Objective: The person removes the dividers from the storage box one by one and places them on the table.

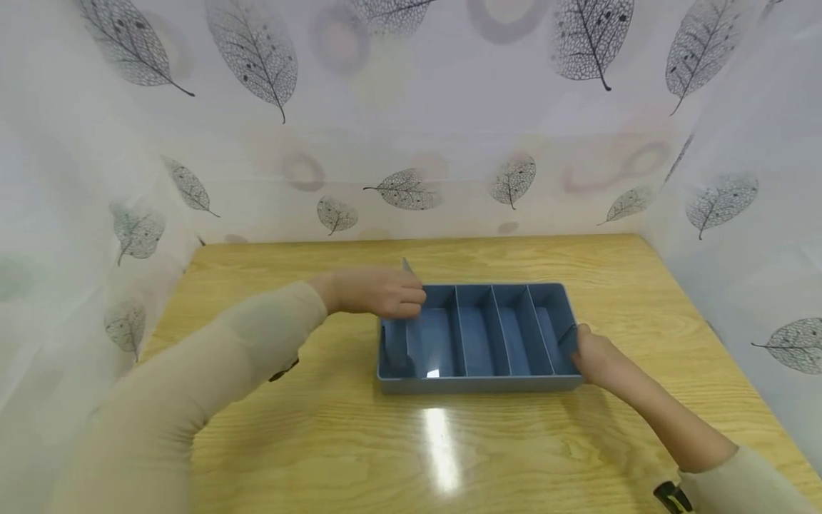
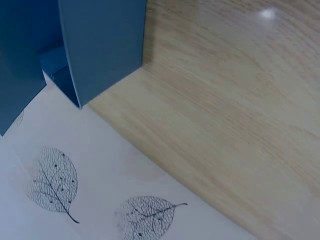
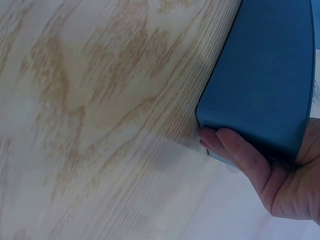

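Note:
A blue-grey plastic tray (image 1: 481, 385), split by upright dividers into several long compartments, lies on the wooden table. Over its left end, my left hand (image 1: 385, 291) pinches a thin divider panel (image 1: 407, 266) whose tip sticks up beyond the fingers. The panel's lower part reaches down into the left compartment. In the left wrist view that panel (image 2: 20, 65) stands beside the tray's end wall (image 2: 105, 50), while the hand itself is out of that view. At the tray's right end my right hand (image 1: 592, 355) grips the wall, its fingers (image 3: 245, 150) curled against the outside corner.
The wooden table (image 1: 308, 442) stretches around the tray on all sides. Behind it hangs a pale sheet (image 1: 398, 143) with a leaf print, which also closes in the left and right sides.

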Motion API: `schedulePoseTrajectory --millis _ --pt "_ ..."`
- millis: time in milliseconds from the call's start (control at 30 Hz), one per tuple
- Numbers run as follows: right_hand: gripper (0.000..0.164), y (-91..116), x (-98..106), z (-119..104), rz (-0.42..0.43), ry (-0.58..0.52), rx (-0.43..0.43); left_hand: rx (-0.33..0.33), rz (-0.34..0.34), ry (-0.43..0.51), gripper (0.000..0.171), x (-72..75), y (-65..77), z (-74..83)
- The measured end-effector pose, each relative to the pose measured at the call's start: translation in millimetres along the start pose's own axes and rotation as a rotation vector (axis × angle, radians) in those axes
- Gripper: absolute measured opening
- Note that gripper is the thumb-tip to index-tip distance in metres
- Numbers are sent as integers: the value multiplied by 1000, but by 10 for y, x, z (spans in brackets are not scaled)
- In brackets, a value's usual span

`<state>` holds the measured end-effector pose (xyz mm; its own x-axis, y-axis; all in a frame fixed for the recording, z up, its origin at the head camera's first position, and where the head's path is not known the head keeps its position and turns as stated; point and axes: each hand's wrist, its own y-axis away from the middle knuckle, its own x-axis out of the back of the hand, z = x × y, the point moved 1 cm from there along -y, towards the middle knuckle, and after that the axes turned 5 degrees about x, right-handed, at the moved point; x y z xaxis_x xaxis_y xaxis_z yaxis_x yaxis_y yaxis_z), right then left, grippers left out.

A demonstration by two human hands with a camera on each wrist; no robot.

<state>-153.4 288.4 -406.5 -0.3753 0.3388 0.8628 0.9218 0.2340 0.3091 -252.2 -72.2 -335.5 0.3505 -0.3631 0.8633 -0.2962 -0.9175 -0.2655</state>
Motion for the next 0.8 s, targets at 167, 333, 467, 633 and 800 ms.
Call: schedulePoseTrajectory --millis 167,333,467,633,800 --pt "27 1 -3 -11 -1 7 4 76 14 -6 17 150 130 -39" --pt "29 2 -6 -22 2 4 0 175 33 -36 15 228 328 -108" --pt "31 2 -6 -19 1 5 -4 267 63 -16 17 258 514 -150" --pt "28 4 -7 -15 9 11 7 373 29 -3 21 315 769 -163" --pt "26 0 -6 -23 10 15 8 515 -61 -48 22 356 1005 -151"
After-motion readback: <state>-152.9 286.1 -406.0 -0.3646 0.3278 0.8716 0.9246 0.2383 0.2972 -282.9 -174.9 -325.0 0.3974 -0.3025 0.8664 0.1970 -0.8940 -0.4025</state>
